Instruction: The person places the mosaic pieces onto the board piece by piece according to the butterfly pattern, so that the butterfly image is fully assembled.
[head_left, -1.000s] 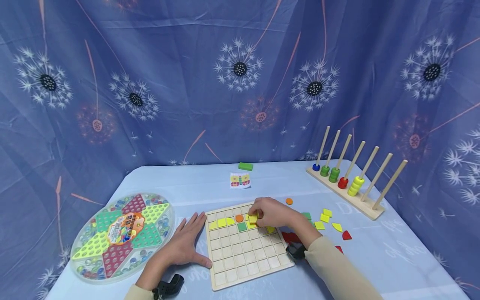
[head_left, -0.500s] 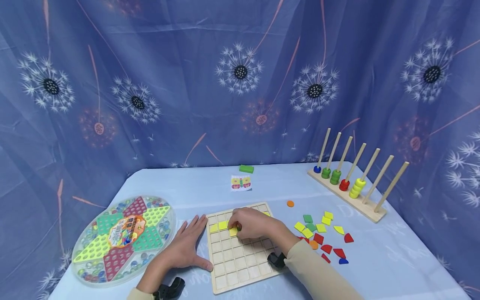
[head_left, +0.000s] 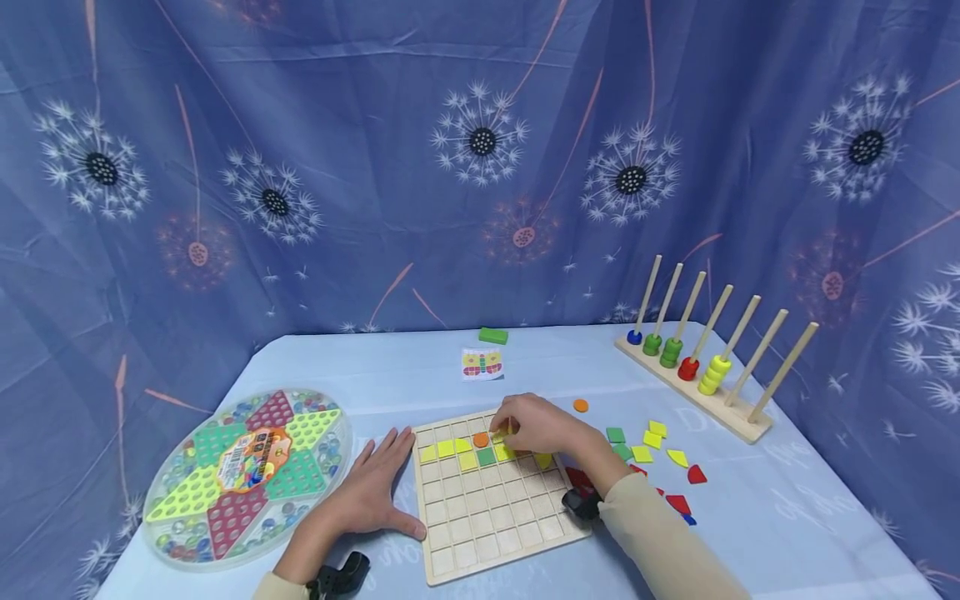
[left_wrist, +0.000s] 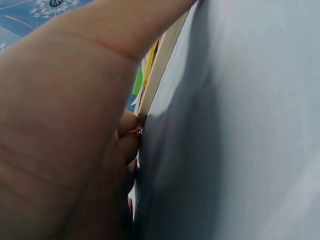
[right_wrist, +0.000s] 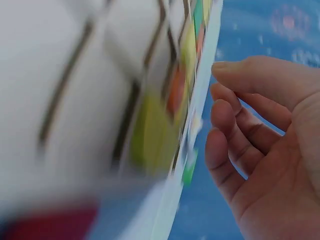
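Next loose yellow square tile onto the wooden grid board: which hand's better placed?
Probably the right hand: it's over the wooden grid board, nearer the loose yellow square tiles. The left hand touches the board's left edge, farther from them.

The right hand (head_left: 540, 425) hides part of the grid board (head_left: 480, 508), blurred in the right wrist view.

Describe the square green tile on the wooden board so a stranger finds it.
On the blue table lies a wooden grid board. Just below its round orange tile, in the head view, sits the square green tile, the board's only visible green one.
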